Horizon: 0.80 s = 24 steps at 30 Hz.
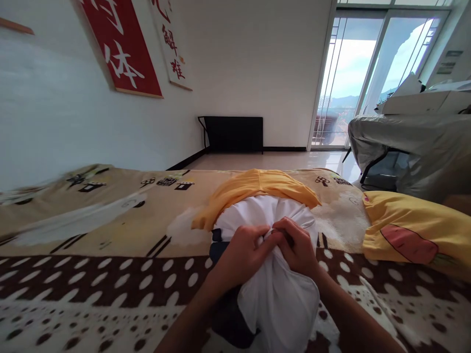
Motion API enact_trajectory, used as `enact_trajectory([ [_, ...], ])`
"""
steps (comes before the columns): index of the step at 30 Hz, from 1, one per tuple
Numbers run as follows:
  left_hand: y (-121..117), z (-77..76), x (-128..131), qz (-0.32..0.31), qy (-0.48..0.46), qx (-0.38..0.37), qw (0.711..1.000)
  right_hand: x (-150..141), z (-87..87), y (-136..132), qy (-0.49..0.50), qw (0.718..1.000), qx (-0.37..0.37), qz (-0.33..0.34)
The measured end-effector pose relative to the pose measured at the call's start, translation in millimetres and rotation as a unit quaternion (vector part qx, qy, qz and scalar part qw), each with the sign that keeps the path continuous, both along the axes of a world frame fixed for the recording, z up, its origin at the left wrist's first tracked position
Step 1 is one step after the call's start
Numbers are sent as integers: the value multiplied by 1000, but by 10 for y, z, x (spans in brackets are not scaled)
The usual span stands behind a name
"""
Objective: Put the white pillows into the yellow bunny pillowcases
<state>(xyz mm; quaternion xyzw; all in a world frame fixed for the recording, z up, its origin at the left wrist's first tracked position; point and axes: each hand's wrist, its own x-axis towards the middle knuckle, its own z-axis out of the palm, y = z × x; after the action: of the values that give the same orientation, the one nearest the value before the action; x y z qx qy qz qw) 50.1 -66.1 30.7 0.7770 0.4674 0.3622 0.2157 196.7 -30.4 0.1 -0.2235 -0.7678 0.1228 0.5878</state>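
Note:
A white cloth (272, 304) with dark navy patches lies bunched in front of me, its folds drawn together at one point in the middle. My left hand (246, 252) pinches the gathered fabric from the left side. From the right, my right hand (296, 240) closes on the same gather, and the fingertips of both hands meet there. Behind the hands, an orange-yellow cloth (259, 184) curves around the far edge of the white one. Whether the two are a single piece, I cannot tell.
Everything rests on a patterned brown and beige blanket (121, 235). To the right is a yellow pillow (415, 228) with a carrot print. Farther off stand a plastic-covered table (412, 130) and a black panel (233, 134) against the wall.

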Motion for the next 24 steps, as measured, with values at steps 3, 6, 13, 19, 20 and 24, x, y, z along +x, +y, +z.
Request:
enact_trajectory([
  [3, 48, 58, -91, -13, -55, -26, 998, 113, 136, -220, -27, 997, 41, -53],
  [6, 99, 127, -195, 15, -110, -37, 993, 79, 8, -596, -148, 978, 128, -76],
  [13, 98, 165, -441, 103, -173, -35, 979, -602, -874, -885, -440, 859, 221, -138],
  [19, 28, 125, -442, 119, -249, -4, 961, -484, -873, -835, -378, 868, 320, -19],
  [20, 1, 137, -425, 91, -223, 8, 971, -385, -819, -857, -334, 891, 307, 14],
  [24, -136, 195, -376, -34, -100, 33, 994, 136, -401, -844, -198, 956, 157, 148],
])
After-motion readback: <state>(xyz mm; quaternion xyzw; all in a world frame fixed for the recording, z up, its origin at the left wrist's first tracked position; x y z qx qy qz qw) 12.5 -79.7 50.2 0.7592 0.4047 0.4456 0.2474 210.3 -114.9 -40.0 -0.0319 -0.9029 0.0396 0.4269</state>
